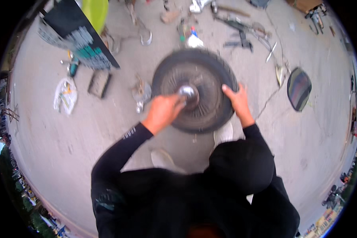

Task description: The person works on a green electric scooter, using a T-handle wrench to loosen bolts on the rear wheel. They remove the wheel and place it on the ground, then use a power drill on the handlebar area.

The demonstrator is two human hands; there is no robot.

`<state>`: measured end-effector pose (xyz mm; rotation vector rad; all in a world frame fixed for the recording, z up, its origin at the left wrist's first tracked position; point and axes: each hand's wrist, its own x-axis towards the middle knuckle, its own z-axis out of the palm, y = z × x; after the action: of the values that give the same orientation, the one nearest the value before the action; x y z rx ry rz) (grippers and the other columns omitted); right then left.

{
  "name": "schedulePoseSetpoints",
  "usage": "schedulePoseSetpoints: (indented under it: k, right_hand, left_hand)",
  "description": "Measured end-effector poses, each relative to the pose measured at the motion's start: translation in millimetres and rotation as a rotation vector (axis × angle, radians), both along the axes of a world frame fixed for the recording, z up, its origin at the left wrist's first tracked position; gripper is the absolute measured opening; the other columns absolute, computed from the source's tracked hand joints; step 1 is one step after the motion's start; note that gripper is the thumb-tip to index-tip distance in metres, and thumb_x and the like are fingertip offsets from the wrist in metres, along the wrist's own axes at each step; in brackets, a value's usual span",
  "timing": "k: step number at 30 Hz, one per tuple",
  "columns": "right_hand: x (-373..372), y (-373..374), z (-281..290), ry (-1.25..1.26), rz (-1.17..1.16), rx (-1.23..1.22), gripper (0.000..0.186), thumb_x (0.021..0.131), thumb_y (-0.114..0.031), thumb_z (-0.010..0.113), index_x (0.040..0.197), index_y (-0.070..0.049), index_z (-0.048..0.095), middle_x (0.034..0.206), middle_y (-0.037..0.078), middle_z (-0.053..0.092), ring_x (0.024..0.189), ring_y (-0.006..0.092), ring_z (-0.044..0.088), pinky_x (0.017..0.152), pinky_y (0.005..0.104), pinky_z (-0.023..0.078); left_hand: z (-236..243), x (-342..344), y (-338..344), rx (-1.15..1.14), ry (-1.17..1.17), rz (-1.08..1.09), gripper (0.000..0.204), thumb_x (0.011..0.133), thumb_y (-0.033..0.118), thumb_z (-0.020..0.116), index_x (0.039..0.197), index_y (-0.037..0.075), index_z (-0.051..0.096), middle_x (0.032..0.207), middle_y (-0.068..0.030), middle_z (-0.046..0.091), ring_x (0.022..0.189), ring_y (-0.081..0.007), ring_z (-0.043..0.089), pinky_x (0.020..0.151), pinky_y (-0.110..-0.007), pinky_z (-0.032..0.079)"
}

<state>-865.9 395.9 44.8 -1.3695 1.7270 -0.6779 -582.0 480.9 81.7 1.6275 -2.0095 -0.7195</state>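
As R hand [239, 102] grips wheel [212, 101], L hand [163, 112] at hub [189, 93] (hold unclear), tools [243, 41] litter cracked conc. flr [317, 146].

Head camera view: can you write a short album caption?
Left hand at the shiny hub, right hand on the black tyre, tools scattered across the grey floor.

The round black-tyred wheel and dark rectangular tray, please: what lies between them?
An irregular grey metallic-looking part lies between tray and wheel in the head view.

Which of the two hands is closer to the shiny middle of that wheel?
The left hand: it reaches in over the wheel to its shiny hub, while the right hand grips the tire at its outer edge.
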Motion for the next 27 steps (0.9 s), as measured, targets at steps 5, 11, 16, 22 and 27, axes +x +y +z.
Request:
schedulePoseSetpoints:
  k: [5,11,16,22,27]
  right_hand:
    - [8.3,-1.9,12.7,-0.162,0.026,0.079,0.096,0.072,-0.047,0.082,0.134,0.015,0.044,0.125,0.029,0.059,0.120,0.0333,0.057,0.102,0.0398,0.043]
    - [-7.9,-3.3,-19.5,-0.073,-0.009,0.045,0.096,0.073,-0.044,0.080,0.136,0.016,0.040,0.129,0.033,0.054,0.123,0.0374,0.053,0.104,0.0403,0.041]
    - [-4.4,-1.9,-9.2,-0.081,0.003,0.058,0.094,0.073,-0.044,0.079,0.135,0.016,0.042,0.128,0.033,0.055,0.123,0.0369,0.054,0.103,0.0406,0.042]
    - [1.7,3.9,5.4,-0.131,0.002,-0.012,0.072,0.073,-0.040,0.080,0.119,0.010,0.057,0.109,0.026,0.067,0.105,0.0335,0.064,0.092,0.0395,0.049]
    - [-0.2,-0.7,-6.2,-0.255,0.001,0.020,0.074,0.073,-0.035,0.081,0.122,0.013,0.054,0.112,0.026,0.066,0.105,0.0319,0.064,0.091,0.0383,0.049]
  left_hand:
    - [7.0,5.7,2.3,0.007,-0.106,-0.029,0.024,0.085,0.022,0.070,0.105,0.010,0.070,0.083,-0.0156,0.067,0.075,-0.0355,0.066,0.067,-0.043,0.053]
    - [15.8,7.6,-1.4,0.038,0.035,-0.071,0.028,0.087,0.021,0.068,0.111,0.008,0.067,0.087,-0.0173,0.065,0.082,-0.0363,0.064,0.073,-0.044,0.052]
    - [7.2,17.6,-4.2,0.028,0.105,-0.117,0.027,0.089,0.022,0.065,0.112,0.009,0.069,0.090,-0.0181,0.068,0.084,-0.0362,0.065,0.074,-0.044,0.052]
    - [7.2,14.0,-3.2,0.034,-0.062,-0.142,0.023,0.089,0.028,0.066,0.104,0.012,0.073,0.088,-0.0155,0.070,0.080,-0.0335,0.067,0.073,-0.043,0.054]
    - [-27.7,-1.1,-0.1,-0.086,-0.177,-0.145,0.016,0.089,0.020,0.062,0.091,0.004,0.061,0.083,-0.0165,0.064,0.074,-0.0362,0.065,0.064,-0.047,0.051]
